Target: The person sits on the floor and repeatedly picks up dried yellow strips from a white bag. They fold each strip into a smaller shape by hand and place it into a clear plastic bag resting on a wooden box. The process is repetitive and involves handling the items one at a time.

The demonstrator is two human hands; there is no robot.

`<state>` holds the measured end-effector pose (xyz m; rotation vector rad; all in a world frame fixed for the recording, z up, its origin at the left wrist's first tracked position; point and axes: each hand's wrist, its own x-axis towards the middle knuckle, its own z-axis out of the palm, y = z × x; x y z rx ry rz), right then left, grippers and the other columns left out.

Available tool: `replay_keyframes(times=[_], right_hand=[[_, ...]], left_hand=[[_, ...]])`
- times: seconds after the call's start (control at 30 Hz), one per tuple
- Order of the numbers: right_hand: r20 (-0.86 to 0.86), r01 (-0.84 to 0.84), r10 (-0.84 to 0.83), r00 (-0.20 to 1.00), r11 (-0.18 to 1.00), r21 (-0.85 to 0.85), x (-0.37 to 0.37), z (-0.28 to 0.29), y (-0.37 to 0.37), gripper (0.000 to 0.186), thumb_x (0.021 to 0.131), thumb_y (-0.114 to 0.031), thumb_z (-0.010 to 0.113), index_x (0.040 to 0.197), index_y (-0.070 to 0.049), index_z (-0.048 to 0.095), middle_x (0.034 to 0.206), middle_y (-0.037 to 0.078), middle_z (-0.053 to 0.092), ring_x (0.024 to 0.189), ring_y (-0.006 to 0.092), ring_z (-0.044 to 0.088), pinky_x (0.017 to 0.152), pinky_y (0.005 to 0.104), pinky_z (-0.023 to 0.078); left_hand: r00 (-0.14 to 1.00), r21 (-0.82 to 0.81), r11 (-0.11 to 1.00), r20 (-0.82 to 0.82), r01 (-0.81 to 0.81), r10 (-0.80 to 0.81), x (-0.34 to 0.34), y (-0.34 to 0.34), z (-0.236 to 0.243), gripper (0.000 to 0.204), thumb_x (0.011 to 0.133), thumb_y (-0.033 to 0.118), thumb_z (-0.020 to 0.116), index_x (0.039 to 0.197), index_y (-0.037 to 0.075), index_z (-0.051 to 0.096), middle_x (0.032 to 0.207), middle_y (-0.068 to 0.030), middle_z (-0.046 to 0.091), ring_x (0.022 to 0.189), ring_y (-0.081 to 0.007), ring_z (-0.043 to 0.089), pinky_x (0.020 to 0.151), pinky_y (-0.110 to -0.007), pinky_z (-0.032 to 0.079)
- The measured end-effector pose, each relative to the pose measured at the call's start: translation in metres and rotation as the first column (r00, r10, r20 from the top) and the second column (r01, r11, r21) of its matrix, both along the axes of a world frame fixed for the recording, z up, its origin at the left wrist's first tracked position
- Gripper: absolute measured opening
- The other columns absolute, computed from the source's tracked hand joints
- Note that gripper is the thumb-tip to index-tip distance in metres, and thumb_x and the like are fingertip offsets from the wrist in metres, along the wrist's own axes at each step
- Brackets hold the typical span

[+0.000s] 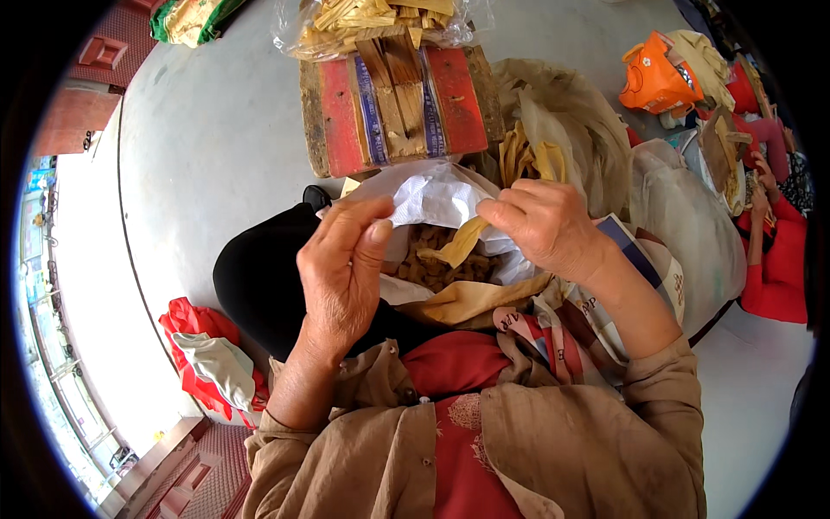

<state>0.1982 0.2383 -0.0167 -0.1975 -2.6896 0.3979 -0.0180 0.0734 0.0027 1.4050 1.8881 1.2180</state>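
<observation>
My right hand (542, 225) pinches a pale yellow dried strip (458, 246) that hangs into an open white bag (437, 190). My left hand (341, 264) is at the bag's left side, fingers bent toward the thumb; whatever they hold is unclear. Small brown pieces (425, 264) lie inside the bag, and a larger tan sheet (462, 303) lies along its near edge. Beyond stands a red wooden block (462, 99) with a slotted wooden piece (393, 104) on top.
A clear bag of yellow strips (354, 16) sits at the back. Plastic sacks (674, 225) are on my right, near an orange bag (653, 73) and a co-worker in red (774, 277). A red bag (199, 329) lies at left on the grey floor (199, 130).
</observation>
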Motion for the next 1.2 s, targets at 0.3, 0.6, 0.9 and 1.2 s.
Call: replay_keyframes(times=[0.3, 0.6, 0.9, 1.2], right_hand=[[-0.303, 0.005, -0.031, 0.952, 0.996, -0.087, -0.013, 0.012, -0.023, 0.026, 0.077, -0.009, 0.074, 0.102, -0.005, 0.066, 0.071, 0.007, 0.059, 0.061, 0.0239, 0.059, 0.052, 0.0344, 0.047], [0.036, -0.009, 0.16, 0.986, 0.273, -0.962, -0.001, 0.036, -0.065, 0.035, 0.105, -0.034, 0.056, 0.088, -0.004, 0.059, 0.062, 0.001, 0.058, 0.057, 0.0117, 0.056, 0.054, 0.0289, 0.044], [0.083, 0.102, 0.091, 0.992, -0.229, -0.968, 0.003, 0.033, -0.073, 0.03, 0.098, -0.033, 0.07, 0.102, -0.003, 0.069, 0.076, -0.004, 0.062, 0.056, 0.0012, 0.044, 0.048, 0.0191, 0.034], [-0.205, -0.143, 0.052, 0.977, -0.552, -0.821, 0.007, 0.032, -0.074, 0.015, 0.096, -0.016, 0.071, 0.106, -0.004, 0.07, 0.082, -0.003, 0.062, 0.063, 0.0022, 0.049, 0.057, 0.0178, 0.039]], left_hand=[[0.081, 0.081, 0.958, 0.991, 0.274, -0.107, 0.021, -0.036, 0.028, 0.03, 0.103, 0.024, 0.06, 0.093, -0.004, 0.065, 0.061, -0.0044, 0.056, 0.043, -0.0109, 0.047, 0.043, -0.025, 0.042], [0.628, 0.334, 0.87, 0.603, 0.362, -0.493, 0.008, -0.031, 0.046, 0.025, 0.077, 0.023, 0.085, 0.095, 0.006, 0.078, 0.154, -0.029, 0.04, 0.141, -0.0412, 0.043, 0.113, -0.055, 0.038], [0.69, 0.107, 0.891, -0.676, 0.44, -0.259, 0.045, -0.029, 0.031, 0.019, 0.068, 0.019, 0.08, 0.085, 0.013, 0.073, 0.103, -0.0037, 0.06, 0.081, -0.0169, 0.059, 0.061, -0.029, 0.053], [0.747, 0.38, 0.912, -0.649, 0.156, 0.143, 0.046, -0.033, 0.022, 0.011, 0.074, 0.019, 0.078, 0.084, 0.017, 0.075, 0.142, -0.0133, 0.057, 0.141, -0.038, 0.042, 0.117, -0.054, 0.031]])
